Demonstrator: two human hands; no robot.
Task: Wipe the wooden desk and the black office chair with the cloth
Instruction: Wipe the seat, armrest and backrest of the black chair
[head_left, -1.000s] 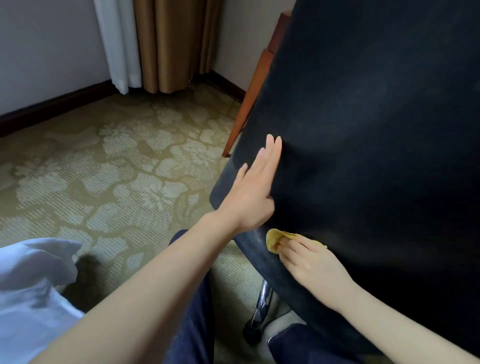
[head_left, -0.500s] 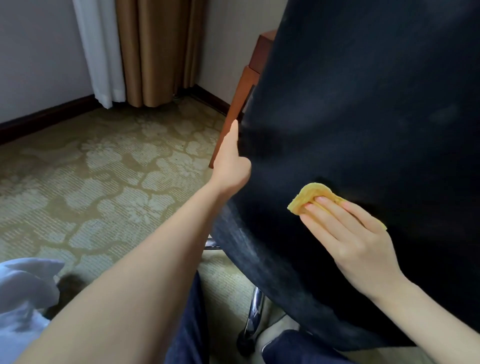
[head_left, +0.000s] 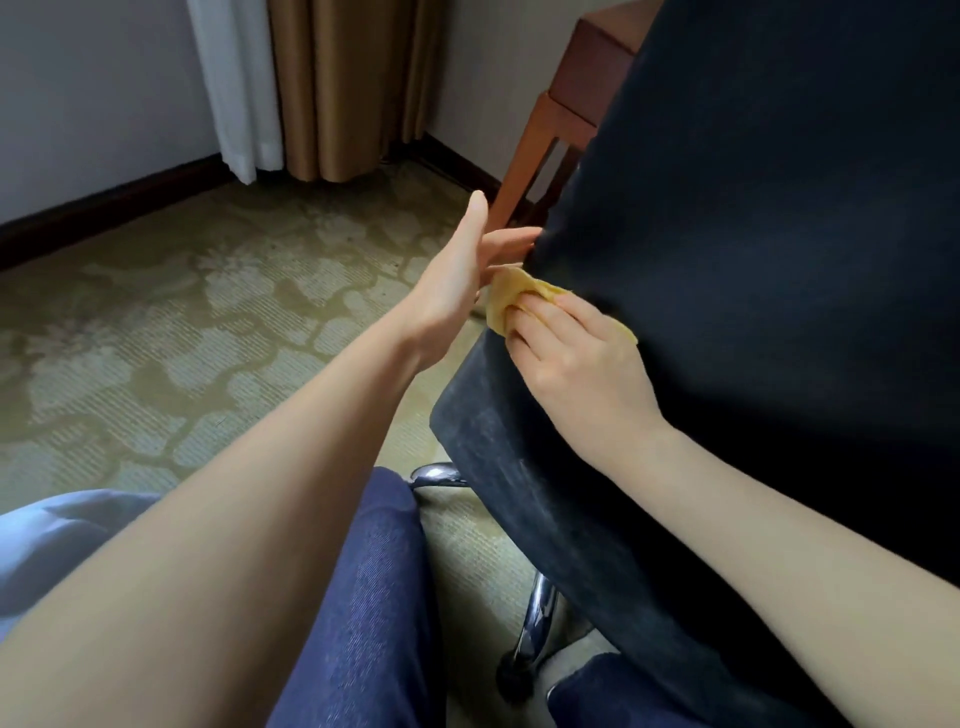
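Note:
The black office chair (head_left: 753, 312) fills the right side, its back turned to me. My right hand (head_left: 587, 374) holds the yellow cloth (head_left: 506, 296) bunched against the left edge of the chair back, fingers bent over it. My left hand (head_left: 457, 275) is just left of the cloth, thumb up and fingers straight, their tips touching the chair's edge. Behind the chair, a corner and one leg of the wooden desk (head_left: 527, 150) show.
The chair's chrome base (head_left: 540, 618) and a caster (head_left: 511, 675) stand on patterned carpet (head_left: 182, 338) between my knees in blue jeans (head_left: 374, 597). Tan curtains (head_left: 353, 88) hang in the far corner. Pale blue fabric (head_left: 57, 545) lies at the lower left.
My right hand slid the cloth left and up across the chair back to its left edge. My left hand loosened from gripping the edge to straight fingers beside the cloth.

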